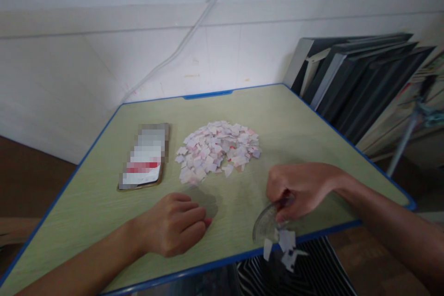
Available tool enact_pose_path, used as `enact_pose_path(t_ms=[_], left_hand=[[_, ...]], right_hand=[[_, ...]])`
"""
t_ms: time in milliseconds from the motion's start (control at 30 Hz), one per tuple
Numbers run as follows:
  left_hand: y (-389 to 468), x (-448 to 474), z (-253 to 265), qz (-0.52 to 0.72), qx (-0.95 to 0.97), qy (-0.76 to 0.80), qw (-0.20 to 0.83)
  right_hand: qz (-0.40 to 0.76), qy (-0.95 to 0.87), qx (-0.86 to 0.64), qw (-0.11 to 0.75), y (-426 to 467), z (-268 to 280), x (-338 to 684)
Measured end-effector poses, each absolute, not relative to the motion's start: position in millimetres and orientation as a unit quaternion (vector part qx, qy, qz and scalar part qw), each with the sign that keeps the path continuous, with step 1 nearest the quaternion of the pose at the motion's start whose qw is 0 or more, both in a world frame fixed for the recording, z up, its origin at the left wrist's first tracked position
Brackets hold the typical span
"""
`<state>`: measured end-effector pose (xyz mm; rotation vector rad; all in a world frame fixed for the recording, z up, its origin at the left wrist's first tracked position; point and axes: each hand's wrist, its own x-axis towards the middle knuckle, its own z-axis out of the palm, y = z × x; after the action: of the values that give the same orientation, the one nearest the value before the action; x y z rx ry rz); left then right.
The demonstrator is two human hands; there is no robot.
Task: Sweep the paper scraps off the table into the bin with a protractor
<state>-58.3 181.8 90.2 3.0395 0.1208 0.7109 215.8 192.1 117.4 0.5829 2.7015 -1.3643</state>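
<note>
Right hand [298, 189] is gripping a clear protractor [263, 227] at the table [239, 236]'s near edge, paper scraps [287, 241] just beside it. My left hand [178, 224] is curled, can't tell if it's holding anything. Scrap pile [208, 150] mid-table, phone [144, 159] left of it.
</note>
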Motion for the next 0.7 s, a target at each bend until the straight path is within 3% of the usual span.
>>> enact_pose_path(t_ms=[233, 467, 700], left_hand=[[181, -57, 92, 0.222, 0.974, 0.035, 0.005], [182, -58, 92, 0.221, 0.975, 0.037, 0.009], [181, -58, 93, 0.221, 0.974, 0.035, 0.013]], right_hand=[[-0.449, 0.871, 0.200, -0.006, 197, 119, 218], [-0.457, 0.868, 0.184, 0.061, 190, 121, 216], [-0.455, 0.871, 0.184, 0.015, 192, 128, 219]])
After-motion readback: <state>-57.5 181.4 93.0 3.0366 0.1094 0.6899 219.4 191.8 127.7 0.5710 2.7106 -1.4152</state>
